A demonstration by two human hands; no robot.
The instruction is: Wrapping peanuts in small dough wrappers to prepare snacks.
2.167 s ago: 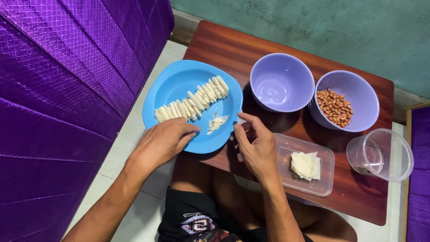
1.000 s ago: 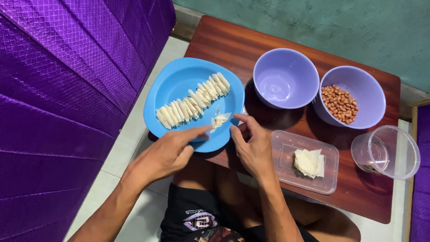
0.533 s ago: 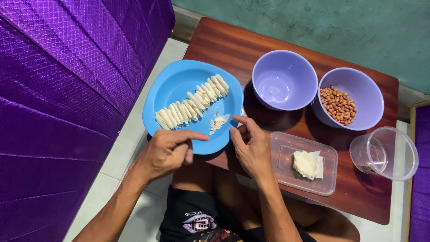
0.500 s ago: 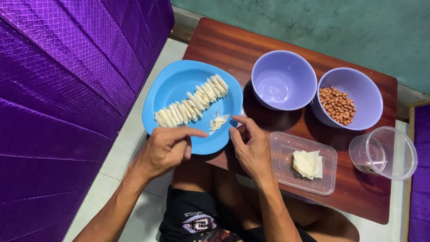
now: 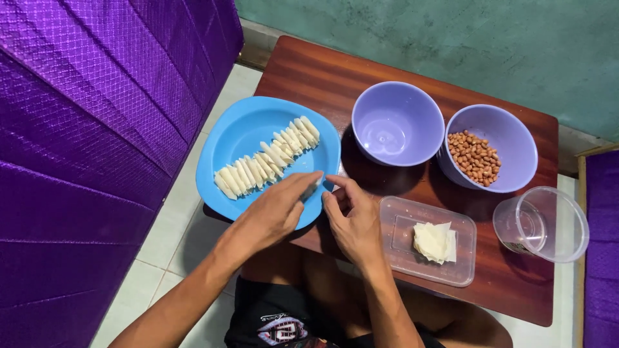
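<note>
The left hand [image 5: 274,216] covers the pale piece at its fingertips; both forearms leave the bottom edge.

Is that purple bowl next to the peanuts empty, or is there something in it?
Empty. The left purple bowl shows only its bare, shiny bottom, while the bowl beside it holds peanuts.

Both forearms are bare, with no sleeves, watch, bracelet or rings in view; the left hand [image 5: 274,212] and the right hand [image 5: 351,222] wear no gloves, and the nails look short and plain; at about six o'clock in the picture sit dark, near-black shorts [image 5: 284,322]; they carry a small printed patch in white and red at the lower edge, partly cut off by the frame; bare knees show beside the shorts toward five o'clock.
</note>
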